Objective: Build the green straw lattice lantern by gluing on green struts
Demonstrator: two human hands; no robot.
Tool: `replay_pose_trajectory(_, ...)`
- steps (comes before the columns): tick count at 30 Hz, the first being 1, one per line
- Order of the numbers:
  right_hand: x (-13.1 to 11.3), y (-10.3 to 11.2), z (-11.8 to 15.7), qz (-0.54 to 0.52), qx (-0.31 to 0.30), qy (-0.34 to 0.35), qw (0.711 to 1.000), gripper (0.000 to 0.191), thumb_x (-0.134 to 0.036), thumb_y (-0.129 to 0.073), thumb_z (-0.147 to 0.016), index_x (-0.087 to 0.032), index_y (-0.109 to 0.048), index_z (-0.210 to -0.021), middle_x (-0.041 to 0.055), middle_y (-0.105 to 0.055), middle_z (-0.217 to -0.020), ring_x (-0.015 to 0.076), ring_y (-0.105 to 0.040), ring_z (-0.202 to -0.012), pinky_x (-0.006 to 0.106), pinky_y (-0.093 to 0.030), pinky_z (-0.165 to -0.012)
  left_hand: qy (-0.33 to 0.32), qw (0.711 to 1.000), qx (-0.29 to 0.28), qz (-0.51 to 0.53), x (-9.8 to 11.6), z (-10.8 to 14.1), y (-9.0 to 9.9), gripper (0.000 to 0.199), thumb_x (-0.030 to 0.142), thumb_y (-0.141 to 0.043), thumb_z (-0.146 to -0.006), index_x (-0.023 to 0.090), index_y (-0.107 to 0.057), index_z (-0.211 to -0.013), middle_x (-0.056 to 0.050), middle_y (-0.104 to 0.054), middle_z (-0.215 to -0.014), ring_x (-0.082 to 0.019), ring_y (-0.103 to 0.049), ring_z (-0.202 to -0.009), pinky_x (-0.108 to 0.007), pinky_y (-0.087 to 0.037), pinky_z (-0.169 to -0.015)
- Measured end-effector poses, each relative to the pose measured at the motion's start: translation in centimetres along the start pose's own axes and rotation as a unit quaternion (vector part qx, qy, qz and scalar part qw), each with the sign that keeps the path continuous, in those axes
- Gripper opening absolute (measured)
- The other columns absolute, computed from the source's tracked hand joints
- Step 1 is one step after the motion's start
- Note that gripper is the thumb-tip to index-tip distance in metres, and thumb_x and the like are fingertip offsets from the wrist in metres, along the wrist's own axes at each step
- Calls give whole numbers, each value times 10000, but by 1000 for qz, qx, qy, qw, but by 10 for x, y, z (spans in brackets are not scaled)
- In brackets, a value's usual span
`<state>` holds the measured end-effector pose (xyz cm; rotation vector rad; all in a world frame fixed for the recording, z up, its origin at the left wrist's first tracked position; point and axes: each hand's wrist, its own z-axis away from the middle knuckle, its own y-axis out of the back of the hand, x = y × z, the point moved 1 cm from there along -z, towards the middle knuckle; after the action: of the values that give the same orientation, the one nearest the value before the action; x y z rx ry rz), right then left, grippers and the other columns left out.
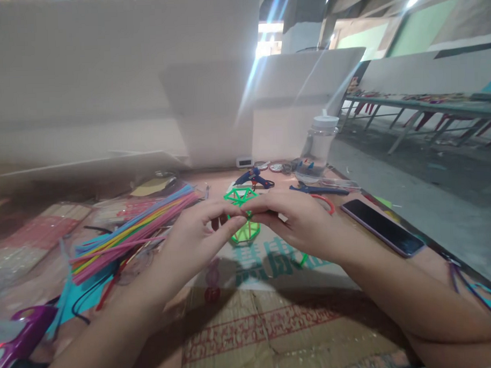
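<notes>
A small bright green frame (243,239) stands in the middle of the table, with a spoked, many-sided ring at the top and another at the bottom. My left hand (207,228) pinches at its middle, thumb and fingertips closed. From the other side my right hand (290,217) pinches at the same spot, and the two sets of fingertips meet. Fingers cover the frame's centre, so the exact part gripped is hidden. A short green piece (304,258) lies under my right wrist. Behind the frame rests a blue glue gun (253,177).
Coloured pipe cleaners (138,230) and packs of sticks (42,239) lie left, near a purple tool (29,334). On the right are a phone (382,227), blue-handled pliers (320,190) and a water bottle (319,149). A white board (116,76) stands behind.
</notes>
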<state>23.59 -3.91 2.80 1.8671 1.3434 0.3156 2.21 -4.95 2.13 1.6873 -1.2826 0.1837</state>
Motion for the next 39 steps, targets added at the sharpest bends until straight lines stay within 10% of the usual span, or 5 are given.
replay_pose_trajectory(10, 18, -16, 7, 42, 31, 37, 998, 124, -161, -581, -1023, -178, -703, -1019, 62, -783, -930, 173, -693, -824, 283, -509, -738, 8, 996, -46, -72, -13, -4, 7, 163, 248, -604, -967, 213, -720, -858, 35, -694, -781, -122, -593, -710, -231, -424, -646)
replay_pose_trajectory(22, 41, -31, 17, -36, 34, -114, 992, 101, -187, -612, -960, -184, -708, -929, 22, -755, -808, 119, -640, -640, 219, -456, -568, 18, 991, -60, -120, -56, -15, 16, 235, 349, -570, -1005, 224, -768, -999, -29, -741, -927, -180, -635, -833, -304, -458, -760)
replay_pose_trajectory(39, 47, -44, 26, -26, 2, -109, 994, 199, -157, -604, -958, -207, -783, -1028, 42, -834, -903, 153, -763, -726, 239, -563, -660, -22, 986, -114, -123, -68, -14, 14, 284, 232, -528, -1017, 245, -728, -1218, -58, -667, -1079, -213, -609, -1008, -341, -484, -863)
